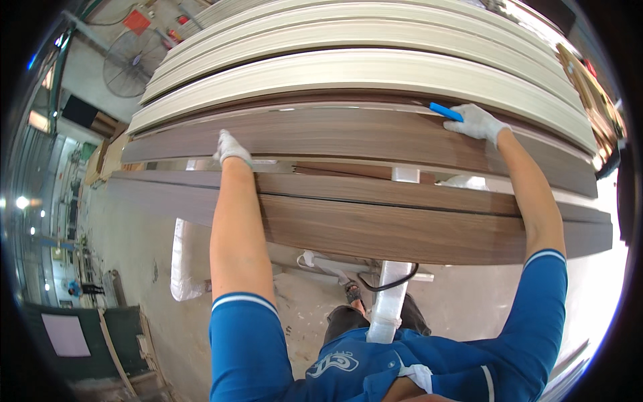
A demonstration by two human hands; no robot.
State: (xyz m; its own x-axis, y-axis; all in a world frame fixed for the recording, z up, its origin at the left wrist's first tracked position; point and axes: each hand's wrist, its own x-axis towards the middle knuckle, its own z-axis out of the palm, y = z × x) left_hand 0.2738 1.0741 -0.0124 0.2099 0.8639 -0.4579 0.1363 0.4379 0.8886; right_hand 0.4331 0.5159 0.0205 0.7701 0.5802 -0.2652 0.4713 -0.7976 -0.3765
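Brown board (348, 130): one, wood-grained, long, lying crosswise before me, between the cream panels beyond and the nearer brown board on my side.
Left hand (232, 149): mine, white-gloved, at the near edge of the brown board, left of its middle; fingertips directed toward the far side. Whether it grasps the edge or merely rests there, I cannot tell.
Right hand (477, 124): mine, white-gloved, at the far part of the brown board, toward its right end; fingers closed round the blue tool.
Blue tool (447, 112): one, slim, straight, held in my right hand, its front end pointing left along the board's far edge; the tip too small to make out.
Nearer brown board (375, 231): matching grain, a dark line running lengthwise; a gap parts it from the first; both my forearms pass above it.
Cream panels (348, 70): several, ribbed, long, side by side beyond the brown board.
Wrapped support (390, 298): white covering, running from near my body toward the boards.
Floor (301, 281): pale grey, marked with spots.
Fan (134, 61): large, round, caged, at the far left.
Timber pieces (583, 100): light brown, at the far right.
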